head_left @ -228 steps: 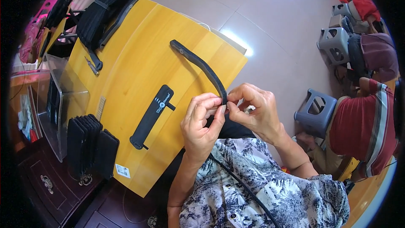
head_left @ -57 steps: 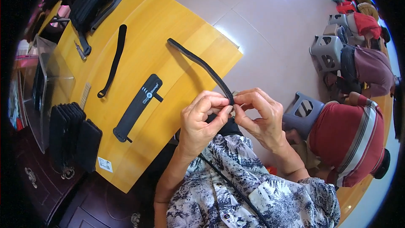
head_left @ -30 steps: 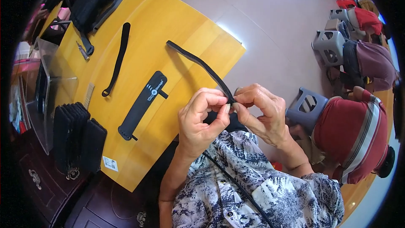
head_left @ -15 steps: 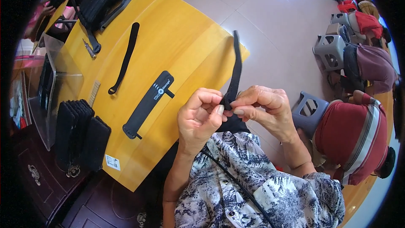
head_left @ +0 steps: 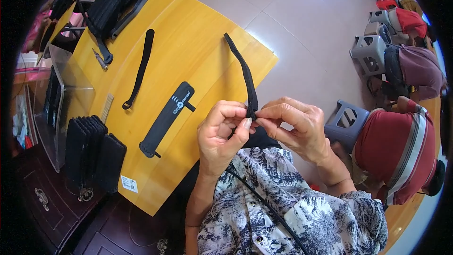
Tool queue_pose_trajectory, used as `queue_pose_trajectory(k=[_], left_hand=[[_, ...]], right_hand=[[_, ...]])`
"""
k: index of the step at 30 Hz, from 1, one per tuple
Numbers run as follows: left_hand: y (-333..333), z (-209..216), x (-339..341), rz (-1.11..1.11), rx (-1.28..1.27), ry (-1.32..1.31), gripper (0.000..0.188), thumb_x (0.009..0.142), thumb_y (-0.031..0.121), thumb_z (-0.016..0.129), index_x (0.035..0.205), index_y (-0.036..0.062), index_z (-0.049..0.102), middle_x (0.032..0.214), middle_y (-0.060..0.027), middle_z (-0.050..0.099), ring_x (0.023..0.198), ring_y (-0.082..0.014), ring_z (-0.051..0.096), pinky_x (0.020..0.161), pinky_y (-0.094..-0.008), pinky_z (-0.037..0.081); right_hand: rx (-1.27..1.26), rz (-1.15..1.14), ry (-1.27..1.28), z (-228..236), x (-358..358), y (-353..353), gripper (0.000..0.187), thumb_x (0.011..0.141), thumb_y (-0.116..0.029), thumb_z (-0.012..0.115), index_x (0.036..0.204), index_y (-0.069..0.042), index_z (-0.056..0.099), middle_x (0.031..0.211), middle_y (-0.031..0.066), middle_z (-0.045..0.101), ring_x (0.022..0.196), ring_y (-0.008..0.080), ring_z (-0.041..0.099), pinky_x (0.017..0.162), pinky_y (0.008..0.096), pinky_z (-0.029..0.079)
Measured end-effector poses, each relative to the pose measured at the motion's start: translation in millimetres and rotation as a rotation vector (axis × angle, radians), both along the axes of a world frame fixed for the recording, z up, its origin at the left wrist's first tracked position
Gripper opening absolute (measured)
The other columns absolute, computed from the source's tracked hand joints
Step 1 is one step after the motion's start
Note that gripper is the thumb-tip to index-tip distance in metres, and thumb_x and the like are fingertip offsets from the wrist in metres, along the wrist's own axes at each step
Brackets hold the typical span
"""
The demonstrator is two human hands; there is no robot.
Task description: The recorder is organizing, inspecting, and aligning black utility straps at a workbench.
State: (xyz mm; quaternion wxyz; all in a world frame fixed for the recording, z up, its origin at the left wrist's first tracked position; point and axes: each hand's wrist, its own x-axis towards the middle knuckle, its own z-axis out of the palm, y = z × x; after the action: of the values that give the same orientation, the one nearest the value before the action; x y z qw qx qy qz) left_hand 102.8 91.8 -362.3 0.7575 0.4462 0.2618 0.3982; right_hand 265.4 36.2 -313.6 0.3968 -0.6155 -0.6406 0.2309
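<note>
Both hands are pinching the near end of a black strap: the left hand is pressing it between thumb and forefinger, and the right hand is nipping it just beside, fingertips pressed together. The strap is now standing up and away over the edge of the yellow table, where a second ago it was arching flat toward the left; the hands appear to be turning it over to work its end. On the table are lying a wide padded strap piece, a thin black strap, and stacked black pouches.
</note>
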Motion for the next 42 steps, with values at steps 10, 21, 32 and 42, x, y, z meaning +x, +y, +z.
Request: queue_pose_trajectory(k=[10, 21, 32, 42], left_hand=[[-0.2, 0.7, -0.4, 0.022, 0.021, 0.042, 0.016, 0.083, -0.013, 0.058, 0.097, -0.0058, 0.054, 0.102, -0.0095, 0.054, 0.082, -0.0126, 0.063, 0.072, -0.0235, 0.054], [0.6, -0.7, 2.5, 0.035, 0.048, 0.020, 0.017, 0.082, -0.013, 0.059, 0.097, -0.0059, 0.055, 0.101, -0.0093, 0.055, 0.083, -0.0130, 0.063, 0.073, -0.0245, 0.055], [-0.7, -4.4, 2.4, 0.022, 0.057, 0.002, 0.018, 0.082, -0.014, 0.059, 0.097, -0.0061, 0.054, 0.102, -0.0099, 0.055, 0.082, -0.0135, 0.063, 0.073, -0.0246, 0.055], [-2.0, -2.3, -1.7, -0.006, 0.031, -0.020, 0.018, 0.082, -0.013, 0.056, 0.098, -0.0054, 0.053, 0.102, -0.0108, 0.054, 0.083, -0.0140, 0.063, 0.073, -0.0252, 0.055]], right_hand=[[-0.087, -0.025, 0.110, -3.2, -0.3, 0.1, 0.013, 0.078, -0.004, 0.069, 0.090, -0.001, 0.064, 0.077, 0.0087, 0.063, 0.064, 0.0170, 0.066, 0.054, 0.0272, 0.053], [-0.053, -0.057, 0.115, -4.7, -2.6, 3.3, 0.011, 0.077, -0.003, 0.068, 0.086, 0.000, 0.063, 0.075, 0.0081, 0.064, 0.062, 0.0148, 0.066, 0.053, 0.0248, 0.053], [-0.113, -0.034, 0.197, -2.8, 1.9, 3.2, 0.008, 0.078, -0.004, 0.068, 0.084, -0.001, 0.065, 0.074, 0.0073, 0.065, 0.064, 0.0142, 0.066, 0.053, 0.0249, 0.054], [-0.232, -0.084, 0.364, 0.1, -4.3, 4.6, 0.005, 0.076, -0.001, 0.065, 0.080, 0.000, 0.061, 0.071, 0.0054, 0.064, 0.064, 0.0096, 0.065, 0.052, 0.0224, 0.052]])
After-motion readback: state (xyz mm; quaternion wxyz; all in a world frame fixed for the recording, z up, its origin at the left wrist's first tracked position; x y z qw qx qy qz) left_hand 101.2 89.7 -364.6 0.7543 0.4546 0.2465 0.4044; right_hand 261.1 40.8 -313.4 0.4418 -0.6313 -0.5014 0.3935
